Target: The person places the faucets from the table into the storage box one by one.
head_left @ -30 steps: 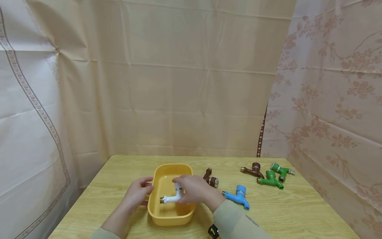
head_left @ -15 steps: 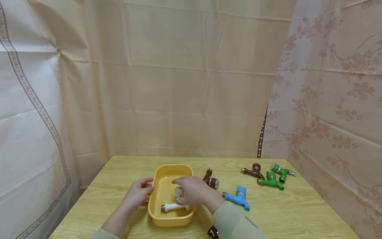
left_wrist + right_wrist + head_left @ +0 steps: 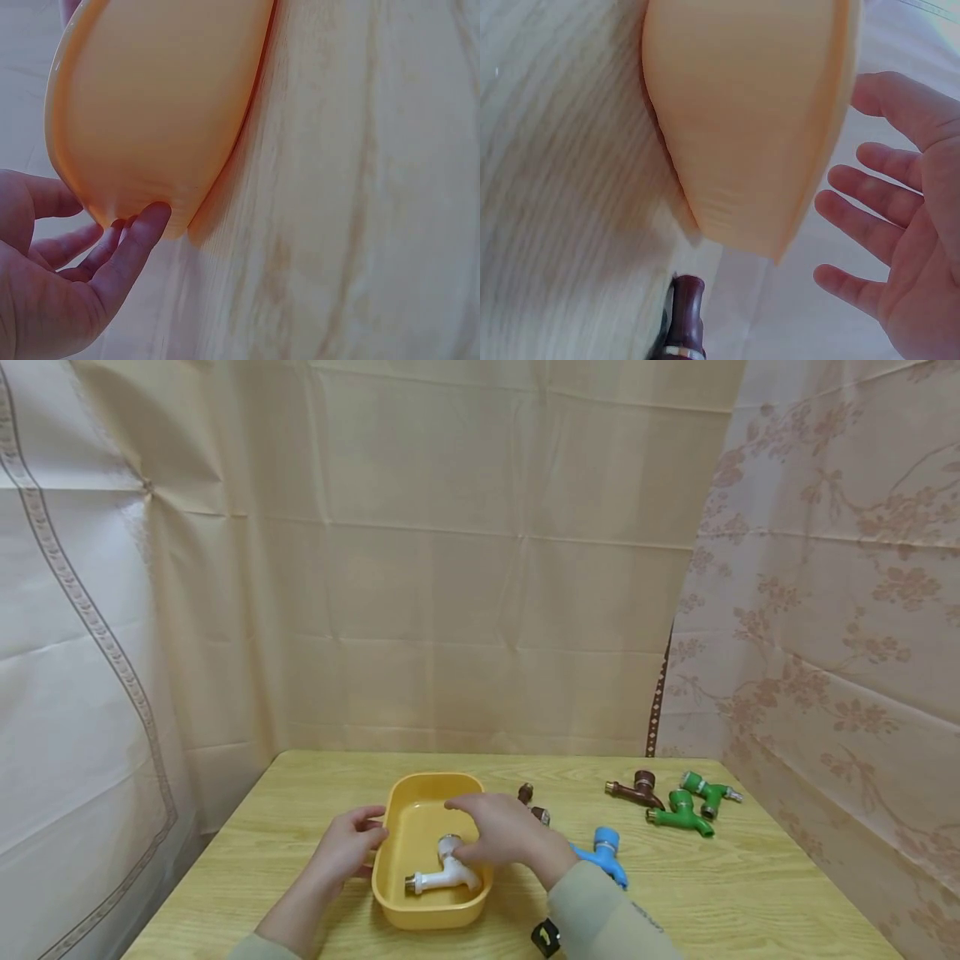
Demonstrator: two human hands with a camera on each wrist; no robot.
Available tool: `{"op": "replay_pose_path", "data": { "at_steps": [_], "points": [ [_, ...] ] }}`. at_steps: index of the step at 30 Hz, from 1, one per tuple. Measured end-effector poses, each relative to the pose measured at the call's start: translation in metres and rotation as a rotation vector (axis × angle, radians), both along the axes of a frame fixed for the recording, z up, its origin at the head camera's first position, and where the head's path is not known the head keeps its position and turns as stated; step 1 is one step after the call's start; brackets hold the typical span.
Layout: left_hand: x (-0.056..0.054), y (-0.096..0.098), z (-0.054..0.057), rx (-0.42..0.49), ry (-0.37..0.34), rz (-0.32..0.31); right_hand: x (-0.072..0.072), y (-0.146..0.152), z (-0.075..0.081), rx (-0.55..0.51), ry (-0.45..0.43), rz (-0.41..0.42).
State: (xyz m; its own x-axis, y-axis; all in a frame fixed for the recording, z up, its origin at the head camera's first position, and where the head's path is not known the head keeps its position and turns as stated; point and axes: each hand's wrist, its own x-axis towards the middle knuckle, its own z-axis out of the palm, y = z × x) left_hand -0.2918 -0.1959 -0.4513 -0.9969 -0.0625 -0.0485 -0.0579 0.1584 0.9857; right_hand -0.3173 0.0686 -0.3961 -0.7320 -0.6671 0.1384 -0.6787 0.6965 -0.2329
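Note:
A white tap (image 3: 444, 878) with a metal threaded end lies in the yellow plastic tub (image 3: 431, 918). My right hand (image 3: 506, 831) hovers over the tub's right rim with its fingers spread, holding nothing; the right wrist view confirms the loose fingers. At the tub's left side, my left hand (image 3: 343, 845) rests its fingertips against the outer wall (image 3: 161, 112), the fingers loosely extended. Just right of the tub is a dark brown tap (image 3: 686, 315), partly hidden by the right hand in the head view.
Right of the tub lies a blue tap (image 3: 606, 852), partly behind the right wrist. Farther back are another brown tap (image 3: 637, 788) and two green taps (image 3: 681, 816), close together. The wooden table (image 3: 750, 893) ends at hanging curtains behind and beside it.
The right hand has let go of the white tap, which now lies on the tub's bottom. That hand has drawn back up and to the right. My left hand has stayed put.

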Motion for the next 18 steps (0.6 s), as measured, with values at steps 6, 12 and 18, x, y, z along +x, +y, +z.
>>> {"op": "replay_pose_path", "data": {
  "at_steps": [6,12,18],
  "points": [
    [0.0,0.001,0.001,0.002,0.007,-0.003,-0.005,0.012,0.003,-0.034,0.014,-0.035],
    [-0.001,0.0,-0.001,0.001,0.009,-0.003,-0.007,0.027,0.01,-0.078,0.043,-0.041],
    [0.0,0.001,0.001,0.004,0.011,-0.007,-0.01,0.047,0.014,-0.148,0.007,-0.068]
  ]
}}
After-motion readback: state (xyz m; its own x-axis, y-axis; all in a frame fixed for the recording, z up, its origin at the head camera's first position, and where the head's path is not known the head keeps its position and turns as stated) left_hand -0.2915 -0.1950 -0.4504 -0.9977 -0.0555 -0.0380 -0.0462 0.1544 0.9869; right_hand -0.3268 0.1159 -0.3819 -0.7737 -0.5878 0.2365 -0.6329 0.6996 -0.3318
